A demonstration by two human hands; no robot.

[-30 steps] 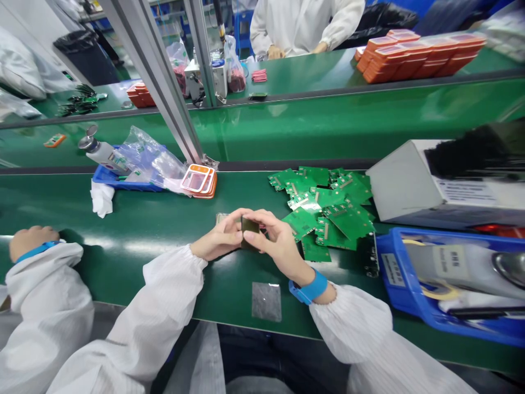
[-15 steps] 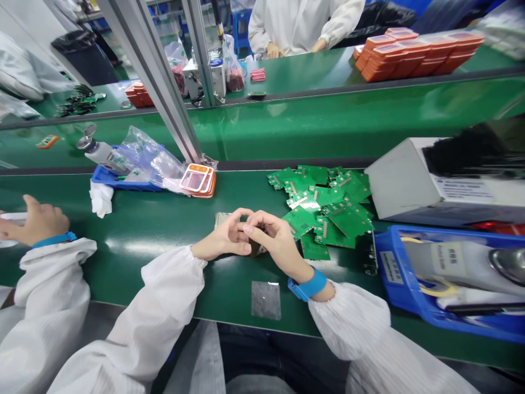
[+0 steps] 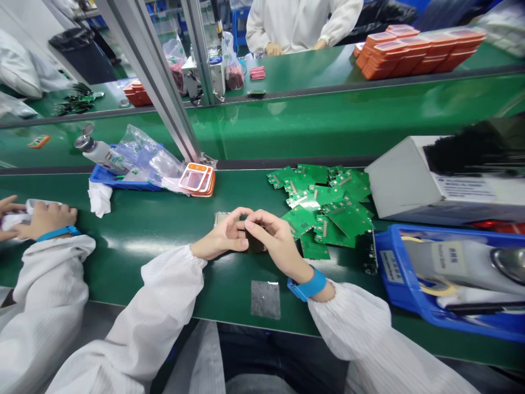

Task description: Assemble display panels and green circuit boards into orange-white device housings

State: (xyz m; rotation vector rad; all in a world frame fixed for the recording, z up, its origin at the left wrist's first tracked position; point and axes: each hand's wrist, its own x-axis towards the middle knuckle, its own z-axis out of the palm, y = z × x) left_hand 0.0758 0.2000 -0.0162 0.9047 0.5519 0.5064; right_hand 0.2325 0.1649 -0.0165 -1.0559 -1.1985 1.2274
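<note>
My left hand [image 3: 223, 236] and my right hand [image 3: 274, 235] meet over the middle of the bench. Between their fingertips is a small, dark, flat piece [image 3: 255, 244], mostly hidden by the fingers. Both hands are closed in a pinch around its upper edge. Behind my left hand, a pale flat piece [image 3: 220, 218] lies on the bench, partly covered. Nearer to me rests a square of thin, greyish film [image 3: 266, 300]. To the right of my right hand is a loose pile of green circuit boards [image 3: 324, 205].
A blue tray [image 3: 388, 273] with tools and a white box [image 3: 400, 175] stand at right. Orange-rimmed frames [image 3: 197, 179] are stacked beside another blue tray [image 3: 123, 183] holding plastic bags. At left, a co-worker's hands [image 3: 51, 220] handle something white. A metal post [image 3: 151, 71] rises behind.
My fingers have shifted slightly around the dark piece, and more of it shows below them. At left, the co-worker's second hand has come into view at the white thing.
</note>
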